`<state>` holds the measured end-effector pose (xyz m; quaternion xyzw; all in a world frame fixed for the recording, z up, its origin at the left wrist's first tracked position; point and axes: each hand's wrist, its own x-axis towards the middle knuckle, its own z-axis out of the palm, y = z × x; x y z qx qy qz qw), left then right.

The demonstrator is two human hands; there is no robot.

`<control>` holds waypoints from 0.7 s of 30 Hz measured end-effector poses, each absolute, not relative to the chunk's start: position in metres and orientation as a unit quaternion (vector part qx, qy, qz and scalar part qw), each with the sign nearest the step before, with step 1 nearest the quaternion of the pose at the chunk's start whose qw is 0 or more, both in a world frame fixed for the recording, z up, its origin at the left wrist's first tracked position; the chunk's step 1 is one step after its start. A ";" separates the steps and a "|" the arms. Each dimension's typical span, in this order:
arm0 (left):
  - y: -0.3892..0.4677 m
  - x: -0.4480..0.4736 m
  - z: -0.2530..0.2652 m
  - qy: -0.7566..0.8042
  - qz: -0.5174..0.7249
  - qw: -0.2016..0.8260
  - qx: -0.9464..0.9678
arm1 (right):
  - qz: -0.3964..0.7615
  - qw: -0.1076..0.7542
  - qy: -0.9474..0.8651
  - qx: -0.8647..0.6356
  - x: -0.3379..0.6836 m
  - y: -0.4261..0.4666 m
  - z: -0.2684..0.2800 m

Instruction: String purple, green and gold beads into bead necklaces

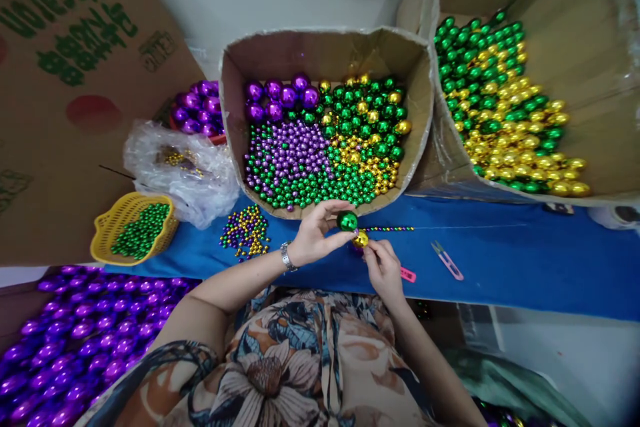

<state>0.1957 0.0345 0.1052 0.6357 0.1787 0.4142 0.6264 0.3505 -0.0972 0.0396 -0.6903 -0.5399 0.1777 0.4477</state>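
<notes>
Between the thumb and fingers of my left hand [320,235] is a large shiny green bead [347,221]. Just below it, a gold bead [361,238] sits at the fingertips of my right hand [384,267], which are pinched at its lower side. Part of a purple bead shows beneath the gold one, mostly hidden. A strand of small mixed beads [390,228] lies on the blue cloth [490,260] beyond my hands, with a thin thread running right from it. A pink-handled tool [408,274] is partly covered by my right hand.
Thread snips [449,261] lie at the right. An open cardboard box [327,57] of beads stands ahead, and a second box [595,80] to its right. Left are loose small beads [245,232], a yellow basket [100,240] and a plastic bag [200,177]. Large purple beads [95,340] fill the lower left.
</notes>
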 end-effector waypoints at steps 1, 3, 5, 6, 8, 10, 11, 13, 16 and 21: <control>0.033 0.196 0.106 0.178 0.416 0.626 0.635 | 0.182 0.447 -0.539 -0.690 0.351 -0.097 0.039; 0.030 0.196 0.107 0.182 0.416 0.623 0.637 | 0.186 0.446 -0.543 -0.687 0.351 -0.097 0.038; 0.029 0.196 0.108 0.183 0.412 0.621 0.641 | 0.191 0.445 -0.548 -0.682 0.352 -0.097 0.037; 0.029 0.196 0.108 0.182 0.411 0.624 0.640 | 0.194 0.445 -0.548 -0.681 0.352 -0.098 0.037; 0.031 0.197 0.108 0.182 0.410 0.637 0.626 | 0.201 0.444 -0.546 -0.682 0.352 -0.099 0.038; 0.033 0.198 0.107 0.187 0.409 0.656 0.606 | 0.206 0.441 -0.543 -0.684 0.351 -0.100 0.041; 0.034 0.198 0.107 0.189 0.408 0.662 0.600 | 0.205 0.440 -0.543 -0.685 0.351 -0.101 0.043; 0.035 0.198 0.107 0.192 0.412 0.660 0.598 | 0.198 0.437 -0.543 -0.689 0.349 -0.102 0.047; 0.037 0.198 0.106 0.194 0.416 0.657 0.598 | 0.199 0.440 -0.533 -0.695 0.346 -0.104 0.053; 0.045 0.199 0.101 0.232 0.374 0.705 0.556 | 0.312 0.490 -0.463 -0.669 0.340 -0.107 0.049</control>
